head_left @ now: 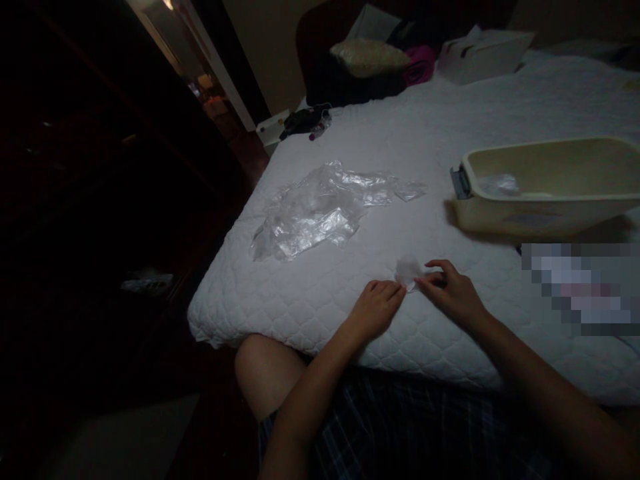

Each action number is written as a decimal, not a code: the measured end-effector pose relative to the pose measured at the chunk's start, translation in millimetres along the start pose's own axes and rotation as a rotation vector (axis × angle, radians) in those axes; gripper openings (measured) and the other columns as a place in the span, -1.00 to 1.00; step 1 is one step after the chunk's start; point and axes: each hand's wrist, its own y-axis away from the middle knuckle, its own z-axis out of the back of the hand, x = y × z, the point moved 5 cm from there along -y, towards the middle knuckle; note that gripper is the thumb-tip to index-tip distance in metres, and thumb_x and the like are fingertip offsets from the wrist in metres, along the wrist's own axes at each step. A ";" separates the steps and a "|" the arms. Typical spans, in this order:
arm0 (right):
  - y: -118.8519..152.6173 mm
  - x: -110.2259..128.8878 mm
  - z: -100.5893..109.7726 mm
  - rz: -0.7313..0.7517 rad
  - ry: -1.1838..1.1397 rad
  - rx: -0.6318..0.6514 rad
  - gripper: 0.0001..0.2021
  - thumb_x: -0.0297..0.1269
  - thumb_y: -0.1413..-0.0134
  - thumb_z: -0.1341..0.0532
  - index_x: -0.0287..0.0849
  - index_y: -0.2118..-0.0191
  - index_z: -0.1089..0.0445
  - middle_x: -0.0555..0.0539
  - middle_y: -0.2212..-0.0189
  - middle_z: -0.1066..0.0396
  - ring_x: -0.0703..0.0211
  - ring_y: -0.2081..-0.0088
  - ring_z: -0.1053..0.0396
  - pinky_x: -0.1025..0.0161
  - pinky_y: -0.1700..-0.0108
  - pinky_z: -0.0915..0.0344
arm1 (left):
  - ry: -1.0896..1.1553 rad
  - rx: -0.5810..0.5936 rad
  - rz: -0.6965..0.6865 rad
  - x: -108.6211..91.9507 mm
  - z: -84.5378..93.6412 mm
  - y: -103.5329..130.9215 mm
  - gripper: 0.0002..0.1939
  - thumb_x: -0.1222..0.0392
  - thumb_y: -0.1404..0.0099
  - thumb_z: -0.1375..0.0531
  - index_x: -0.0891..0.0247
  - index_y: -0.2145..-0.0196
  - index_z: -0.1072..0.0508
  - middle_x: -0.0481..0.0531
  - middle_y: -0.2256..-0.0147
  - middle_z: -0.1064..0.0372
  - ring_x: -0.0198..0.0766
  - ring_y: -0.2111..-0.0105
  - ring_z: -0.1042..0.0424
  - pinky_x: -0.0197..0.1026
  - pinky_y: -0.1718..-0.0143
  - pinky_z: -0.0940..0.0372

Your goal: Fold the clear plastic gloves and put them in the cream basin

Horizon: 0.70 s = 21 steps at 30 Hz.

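Observation:
A small, crumpled piece of clear plastic [409, 268] lies on the white quilted bed between my two hands. My left hand [379, 307] rests at its lower left edge, fingers together on the plastic. At its right edge, my right hand [450, 290] pinches the plastic between thumb and a finger, with the index finger raised and curved. Farther forward and to the left, a heap of clear plastic bags [320, 210] is spread over the bed.
To the right stands a cream plastic bin [550, 210] with a grey latch and some clear plastic inside. A white box [483, 57], a pillow [370, 57] and a rolled magenta item [419, 65] lie at the back. The bed's edge [200, 327] is at the left.

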 end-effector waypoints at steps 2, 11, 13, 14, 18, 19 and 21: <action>0.3 0.7 0.1 -0.002 0.005 -0.008 -0.62 0.00 -0.03 -0.22 -0.10 0.09 -0.27 -0.03 0.47 -0.53 0.08 0.46 -0.48 0.18 0.37 -0.31 | -0.002 -0.002 0.000 -0.3 0.3 -0.3 -0.62 0.28 -0.45 0.06 0.32 -0.18 -0.20 0.12 -0.10 -0.32 -0.17 -0.07 -0.28 -0.09 -0.09 -0.16; -1.4 1.9 1.1 -0.017 0.051 -0.041 -0.68 -0.02 -0.11 -0.14 -0.09 0.11 -0.29 -0.01 0.54 -0.50 0.09 0.52 -0.44 0.21 0.44 -0.25 | 0.003 0.016 0.012 -2.0 4.1 -1.8 -0.54 0.28 -0.45 0.06 0.32 -0.26 -0.06 0.14 -0.08 -0.33 -0.19 -0.05 -0.29 -0.10 -0.07 -0.18; -2.2 2.7 0.6 -0.016 0.055 -0.035 -0.67 -0.01 -0.09 -0.15 -0.09 0.10 -0.28 -0.01 0.55 -0.50 0.08 0.52 -0.44 0.21 0.45 -0.24 | 0.007 0.016 -0.001 -2.2 4.2 -1.9 -0.56 0.26 -0.45 0.06 0.30 -0.25 -0.09 0.13 -0.07 -0.33 -0.18 -0.05 -0.29 -0.09 -0.07 -0.18; -2.7 3.5 0.6 -0.013 0.060 -0.036 -0.67 -0.01 -0.09 -0.15 -0.09 0.11 -0.28 -0.01 0.56 -0.49 0.08 0.53 -0.44 0.21 0.46 -0.23 | 0.008 0.016 -0.002 -2.0 4.2 -1.8 -0.58 0.26 -0.45 0.06 0.29 -0.24 -0.12 0.13 -0.07 -0.33 -0.17 -0.05 -0.28 -0.09 -0.07 -0.18; -6.5 5.4 0.5 -0.012 0.086 -0.053 -0.67 0.02 -0.05 -0.18 -0.08 0.15 -0.30 0.01 0.60 -0.46 0.09 0.57 -0.41 0.22 0.50 -0.19 | 0.018 0.022 0.005 -0.6 2.6 -1.1 -0.61 0.24 -0.46 0.06 0.24 -0.20 -0.19 0.12 -0.07 -0.34 -0.16 -0.06 -0.28 -0.06 -0.07 -0.18; -7.5 5.1 -0.1 -0.017 0.081 -0.048 -0.68 0.02 -0.05 -0.19 -0.07 0.16 -0.31 0.02 0.60 -0.46 0.09 0.57 -0.41 0.22 0.50 -0.20 | 0.021 0.023 0.004 -0.4 2.0 -0.9 -0.61 0.24 -0.45 0.06 0.24 -0.20 -0.19 0.11 -0.07 -0.34 -0.15 -0.06 -0.28 -0.05 -0.07 -0.18; -8.5 4.1 -0.9 -0.032 0.036 -0.033 -0.69 0.01 -0.05 -0.20 -0.07 0.18 -0.31 0.01 0.58 -0.47 0.10 0.55 -0.42 0.21 0.49 -0.25 | 0.022 0.021 0.001 -0.2 0.6 -0.5 -0.61 0.24 -0.45 0.05 0.23 -0.20 -0.19 0.12 -0.08 -0.34 -0.15 -0.06 -0.28 -0.05 -0.08 -0.17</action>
